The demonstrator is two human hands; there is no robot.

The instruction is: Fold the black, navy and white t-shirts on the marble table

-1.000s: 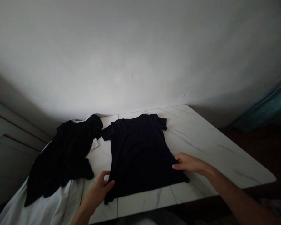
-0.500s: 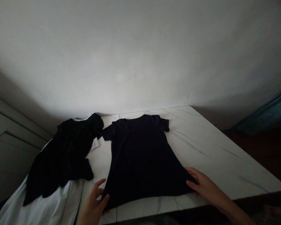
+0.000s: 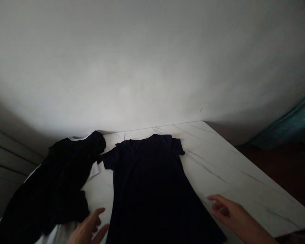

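1. The navy T-shirt (image 3: 149, 183) lies flat and face-up or face-down, which I cannot tell, on a white marble table top (image 3: 231, 169). Its neckline points away from the person, and its lower hem runs off the bottom of the view. It serves as the landmark for every place below.

2. The left hand (image 3: 86, 230) is at the T-shirt's near left edge, just beside the cloth and apparently not touching it. It holds nothing. Its fingers (image 3: 98, 214) are spread apart and point up toward the T-shirt's sleeve.

3. The right hand (image 3: 234, 213) is just beside the T-shirt's lower right edge, above the marble, and it also holds nothing. Its fingers (image 3: 216, 197) are loosely curled and close together, with the tips near the cloth but apparently not on it. The shadow makes any light contact hard to rule out.

4. A crumpled black garment (image 3: 51, 183) with a white collar (image 3: 77, 138) lies left of the T-shirt, and the T-shirt's sleeve meets its edge.

5. A white cloth (image 3: 62, 234) lies beneath that garment, to the left of the T-shirt, and a white corner (image 3: 93, 171) shows just beside the T-shirt's sleeve.

6. A plain white wall (image 3: 152, 67) rises beyond the T-shirt. Teal fabric (image 3: 289, 125) hangs far to its right, above a dark brown surface (image 3: 277, 166).
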